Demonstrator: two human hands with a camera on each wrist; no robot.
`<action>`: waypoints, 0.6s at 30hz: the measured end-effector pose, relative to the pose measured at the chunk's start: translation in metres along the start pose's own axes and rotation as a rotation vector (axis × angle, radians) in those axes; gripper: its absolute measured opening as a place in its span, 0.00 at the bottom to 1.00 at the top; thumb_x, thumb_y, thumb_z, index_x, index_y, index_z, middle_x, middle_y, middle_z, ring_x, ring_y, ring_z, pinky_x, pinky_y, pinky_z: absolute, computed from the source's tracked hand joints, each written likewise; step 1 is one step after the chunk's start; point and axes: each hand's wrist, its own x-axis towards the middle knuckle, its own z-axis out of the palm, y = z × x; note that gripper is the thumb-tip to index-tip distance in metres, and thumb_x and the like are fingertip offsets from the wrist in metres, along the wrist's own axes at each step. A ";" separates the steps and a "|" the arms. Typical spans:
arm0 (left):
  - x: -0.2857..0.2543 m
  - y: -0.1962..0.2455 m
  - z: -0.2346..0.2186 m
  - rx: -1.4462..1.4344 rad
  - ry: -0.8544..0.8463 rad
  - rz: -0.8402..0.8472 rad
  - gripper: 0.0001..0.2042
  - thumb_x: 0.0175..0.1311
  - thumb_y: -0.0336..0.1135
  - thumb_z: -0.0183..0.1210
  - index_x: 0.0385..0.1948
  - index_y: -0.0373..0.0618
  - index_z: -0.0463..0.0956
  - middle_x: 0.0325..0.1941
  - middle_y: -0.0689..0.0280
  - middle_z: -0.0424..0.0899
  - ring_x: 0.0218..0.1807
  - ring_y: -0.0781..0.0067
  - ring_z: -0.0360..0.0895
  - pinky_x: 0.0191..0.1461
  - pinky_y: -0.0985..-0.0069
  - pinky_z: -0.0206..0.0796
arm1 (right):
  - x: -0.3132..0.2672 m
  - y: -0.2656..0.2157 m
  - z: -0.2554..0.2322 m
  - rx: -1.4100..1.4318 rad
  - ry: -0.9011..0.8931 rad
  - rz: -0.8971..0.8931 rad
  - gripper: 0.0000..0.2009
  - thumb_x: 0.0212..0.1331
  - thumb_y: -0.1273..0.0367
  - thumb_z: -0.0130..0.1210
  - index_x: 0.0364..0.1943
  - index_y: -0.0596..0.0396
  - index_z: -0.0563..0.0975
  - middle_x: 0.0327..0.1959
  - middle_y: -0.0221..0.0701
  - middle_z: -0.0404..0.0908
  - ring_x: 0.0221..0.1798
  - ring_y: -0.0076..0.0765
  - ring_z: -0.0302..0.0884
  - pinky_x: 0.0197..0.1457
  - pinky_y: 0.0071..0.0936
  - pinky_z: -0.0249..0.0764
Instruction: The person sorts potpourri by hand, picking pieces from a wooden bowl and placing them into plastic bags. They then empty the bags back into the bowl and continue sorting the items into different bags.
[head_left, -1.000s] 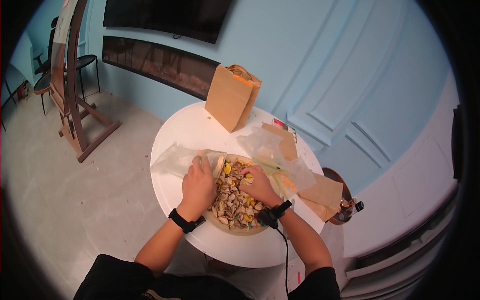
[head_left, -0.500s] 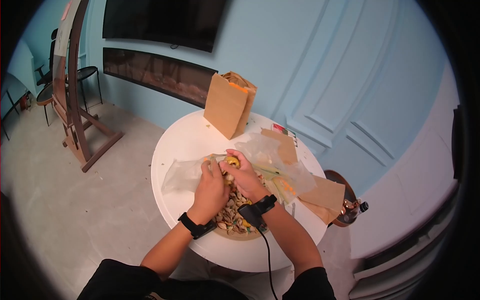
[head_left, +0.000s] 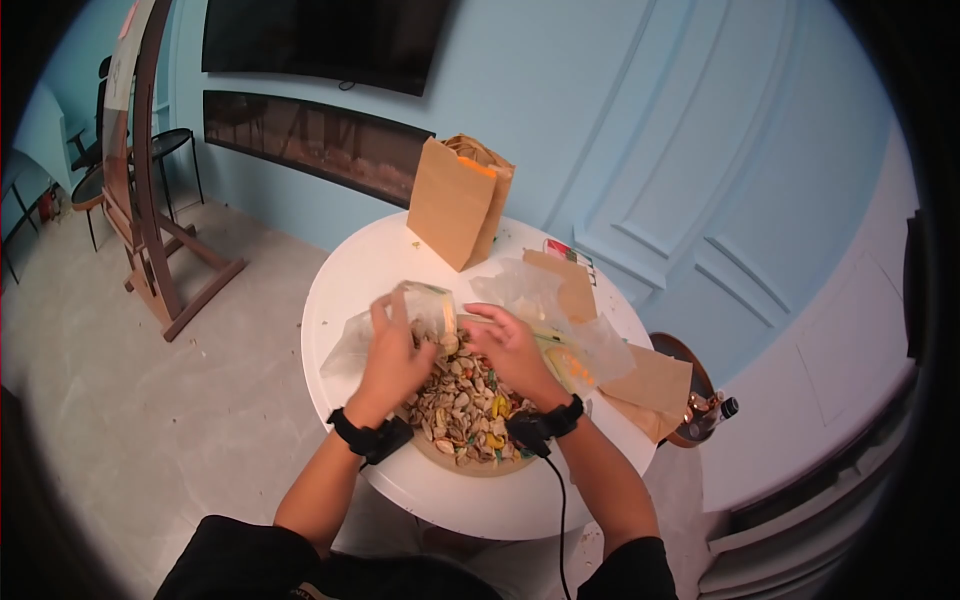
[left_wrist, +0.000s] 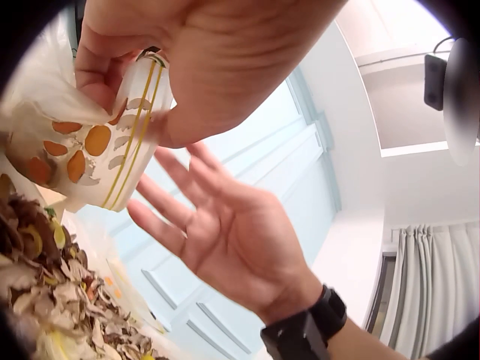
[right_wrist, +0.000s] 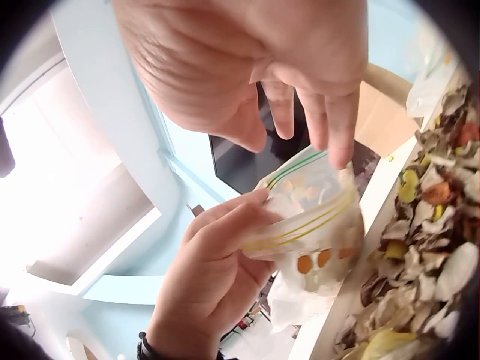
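My left hand grips a clear zip-top bag by its mouth, with thumb and fingers around the rim. Orange oval spots mark the bag's side, and a yellow line and a green line run along its opening. My right hand is just to the right of the bag, fingers spread and nothing in them; in the right wrist view its fingertips overlap the bag's mouth. Below both hands, dried petal-like pieces, mostly beige and brown with some yellow, orange and green, heap up in a round shallow tray.
On the white round table, a brown paper bag stands at the back. Another clear bag with orange marks lies right of the tray. A flat brown paper bag is at the right edge, near a bottle on a side stand.
The right hand went from the heap up to the bag's mouth with a yellow piece, then drew away to the right with spread fingers. The left hand kept hold of the bag and shifted slightly left.
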 end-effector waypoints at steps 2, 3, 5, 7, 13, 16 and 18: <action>0.011 -0.003 -0.019 -0.143 0.033 -0.077 0.39 0.55 0.25 0.60 0.71 0.24 0.55 0.64 0.45 0.63 0.38 0.64 0.79 0.45 0.70 0.75 | -0.011 -0.003 -0.021 -0.089 0.051 0.111 0.23 0.71 0.68 0.57 0.66 0.60 0.70 0.64 0.37 0.76 0.65 0.37 0.75 0.63 0.35 0.77; 0.015 -0.004 -0.027 -0.213 0.048 -0.116 0.39 0.54 0.25 0.61 0.71 0.23 0.56 0.64 0.45 0.63 0.38 0.63 0.79 0.46 0.70 0.75 | -0.016 0.001 -0.029 -0.216 0.030 0.107 0.24 0.70 0.65 0.59 0.66 0.60 0.70 0.64 0.41 0.76 0.65 0.39 0.75 0.65 0.37 0.75; 0.015 -0.008 -0.030 -0.236 0.068 -0.118 0.38 0.55 0.25 0.59 0.71 0.22 0.57 0.62 0.49 0.64 0.33 0.70 0.75 0.42 0.74 0.73 | -0.028 0.018 -0.042 -0.469 -0.011 0.097 0.27 0.68 0.59 0.61 0.65 0.59 0.72 0.64 0.49 0.76 0.66 0.43 0.75 0.68 0.40 0.71; 0.014 -0.009 -0.029 -0.186 0.021 -0.116 0.38 0.55 0.26 0.58 0.71 0.21 0.56 0.63 0.48 0.64 0.33 0.69 0.76 0.43 0.73 0.74 | -0.043 0.027 -0.047 -0.804 -0.250 0.149 0.50 0.54 0.40 0.66 0.74 0.55 0.60 0.73 0.56 0.62 0.76 0.65 0.57 0.76 0.52 0.59; -0.010 0.015 -0.024 -0.094 -0.068 -0.091 0.38 0.57 0.26 0.56 0.71 0.22 0.53 0.68 0.41 0.60 0.35 0.61 0.79 0.46 0.67 0.76 | -0.069 0.022 -0.027 -1.161 -0.472 0.374 0.65 0.41 0.28 0.66 0.80 0.47 0.48 0.80 0.58 0.44 0.82 0.73 0.37 0.77 0.70 0.46; -0.016 0.015 -0.020 -0.050 -0.054 -0.046 0.38 0.56 0.25 0.56 0.72 0.23 0.53 0.68 0.44 0.60 0.34 0.67 0.78 0.43 0.69 0.76 | -0.069 0.040 -0.027 -1.189 -0.381 0.242 0.60 0.44 0.30 0.66 0.79 0.48 0.54 0.78 0.56 0.51 0.79 0.71 0.45 0.76 0.64 0.52; -0.017 0.009 -0.017 0.002 -0.045 0.005 0.39 0.56 0.25 0.56 0.72 0.23 0.52 0.68 0.44 0.59 0.34 0.66 0.78 0.44 0.69 0.76 | -0.064 0.052 -0.031 -1.153 -0.344 0.170 0.55 0.48 0.34 0.66 0.76 0.49 0.59 0.75 0.54 0.57 0.76 0.69 0.52 0.74 0.59 0.58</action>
